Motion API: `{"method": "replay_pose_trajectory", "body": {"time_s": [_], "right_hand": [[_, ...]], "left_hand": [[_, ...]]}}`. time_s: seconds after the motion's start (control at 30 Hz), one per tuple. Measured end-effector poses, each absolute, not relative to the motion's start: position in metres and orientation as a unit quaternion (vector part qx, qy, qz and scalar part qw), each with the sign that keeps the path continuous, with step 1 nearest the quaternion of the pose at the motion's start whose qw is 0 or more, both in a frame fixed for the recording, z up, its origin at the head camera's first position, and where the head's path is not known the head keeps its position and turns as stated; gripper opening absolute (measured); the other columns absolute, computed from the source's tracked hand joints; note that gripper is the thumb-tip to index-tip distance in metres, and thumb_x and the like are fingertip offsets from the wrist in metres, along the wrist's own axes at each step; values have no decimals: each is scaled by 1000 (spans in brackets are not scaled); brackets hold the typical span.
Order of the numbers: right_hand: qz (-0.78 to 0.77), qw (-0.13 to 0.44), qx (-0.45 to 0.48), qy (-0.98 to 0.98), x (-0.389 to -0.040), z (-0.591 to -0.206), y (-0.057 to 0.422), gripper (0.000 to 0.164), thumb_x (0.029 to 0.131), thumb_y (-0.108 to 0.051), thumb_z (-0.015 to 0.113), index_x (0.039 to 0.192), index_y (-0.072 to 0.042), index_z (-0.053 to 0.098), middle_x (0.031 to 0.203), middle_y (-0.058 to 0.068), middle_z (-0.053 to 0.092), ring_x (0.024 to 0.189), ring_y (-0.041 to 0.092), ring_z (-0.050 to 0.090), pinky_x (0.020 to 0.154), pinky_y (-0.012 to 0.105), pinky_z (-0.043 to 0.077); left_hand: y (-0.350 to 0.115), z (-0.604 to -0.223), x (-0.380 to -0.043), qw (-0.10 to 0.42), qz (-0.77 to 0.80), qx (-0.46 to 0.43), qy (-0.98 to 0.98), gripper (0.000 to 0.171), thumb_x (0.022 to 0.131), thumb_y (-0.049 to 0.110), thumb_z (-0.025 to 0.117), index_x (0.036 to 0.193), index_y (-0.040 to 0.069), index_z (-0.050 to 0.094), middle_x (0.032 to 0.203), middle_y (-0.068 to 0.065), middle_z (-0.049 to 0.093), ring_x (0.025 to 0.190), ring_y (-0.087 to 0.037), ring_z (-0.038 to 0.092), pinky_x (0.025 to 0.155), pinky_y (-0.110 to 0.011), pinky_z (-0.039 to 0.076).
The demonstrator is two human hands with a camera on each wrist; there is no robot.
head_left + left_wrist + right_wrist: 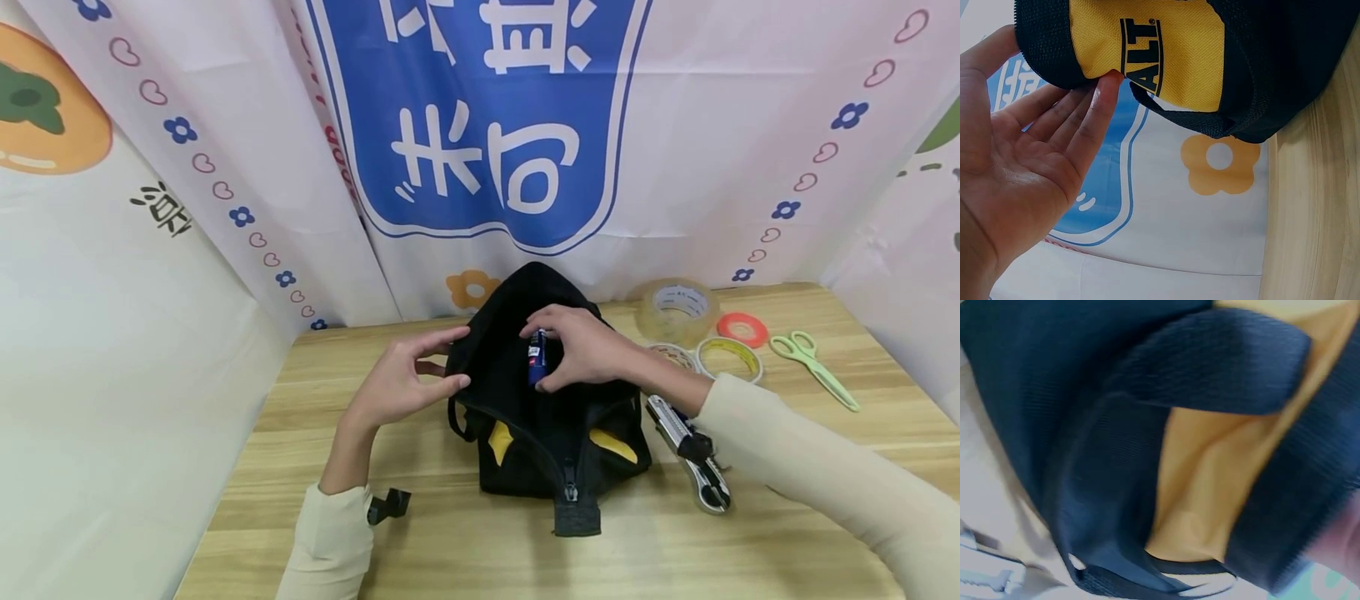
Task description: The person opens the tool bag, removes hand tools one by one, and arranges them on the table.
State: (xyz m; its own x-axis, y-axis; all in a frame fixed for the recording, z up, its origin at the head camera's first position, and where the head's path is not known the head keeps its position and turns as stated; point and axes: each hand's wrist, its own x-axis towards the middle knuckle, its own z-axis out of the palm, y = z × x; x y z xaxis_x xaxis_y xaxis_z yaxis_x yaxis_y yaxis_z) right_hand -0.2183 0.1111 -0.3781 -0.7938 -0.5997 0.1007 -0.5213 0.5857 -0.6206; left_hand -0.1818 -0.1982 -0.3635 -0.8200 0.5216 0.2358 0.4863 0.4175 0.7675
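A black and yellow tool bag (pixel 517 450) stands on the table with its zipped mouth spread. My left hand (pixel 401 375) grips the left edge of that mouth; in the left wrist view, fingertips (pixel 1107 87) touch the yellow side panel and the thumb reaches the black zip edge. Over the opening, my right hand (pixel 585 346) pinches a dark blue glue stick (pixel 537 358) between thumb and fingers, roughly upright. The right wrist view is filled by the bag's black strap (pixel 1222 362) and yellow fabric; only a blurred bit of hand shows at its right edge.
Right of the bag lie a wide clear tape roll (pixel 678 312), a red tape roll (pixel 742 330), a yellow-lined tape roll (pixel 729 360), green scissors (pixel 813 367) and box cutters (pixel 693 454). A printed cloth (pixel 300 208) hangs behind the table (pixel 330 392).
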Motion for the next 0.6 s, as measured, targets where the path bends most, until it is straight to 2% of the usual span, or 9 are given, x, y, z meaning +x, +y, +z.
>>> {"method": "replay_pose_trajectory", "body": {"time_s": [0.17,0.4,0.6], "right_hand": [[-362,55,-306,879,-206,-357,123,68,76,-14,97,136,-4,69,156,19,53,137,43,63,115,54,54],[-378,35,-294,877,-190,-337,145,77,73,-10,97,142,-4,64,157,17,51,139,44,62,114,54,54],[-363,26,-271,891,-177,-327,164,83,76,-16,97,149,-6,59,158,16,52,140,45,61,115,57,52]], "left_hand": [[-199,-363,-182,17,449,301,841,60,93,9,83,149,4,63,152,-14,64,132,-34,68,92,-33,66],[-199,-363,-183,15,450,304,840,60,93,8,83,149,3,63,152,-15,64,133,-34,67,92,-33,66],[-198,-363,-182,17,453,303,838,60,93,8,83,149,3,63,152,-15,64,133,-34,67,92,-33,66]]}}
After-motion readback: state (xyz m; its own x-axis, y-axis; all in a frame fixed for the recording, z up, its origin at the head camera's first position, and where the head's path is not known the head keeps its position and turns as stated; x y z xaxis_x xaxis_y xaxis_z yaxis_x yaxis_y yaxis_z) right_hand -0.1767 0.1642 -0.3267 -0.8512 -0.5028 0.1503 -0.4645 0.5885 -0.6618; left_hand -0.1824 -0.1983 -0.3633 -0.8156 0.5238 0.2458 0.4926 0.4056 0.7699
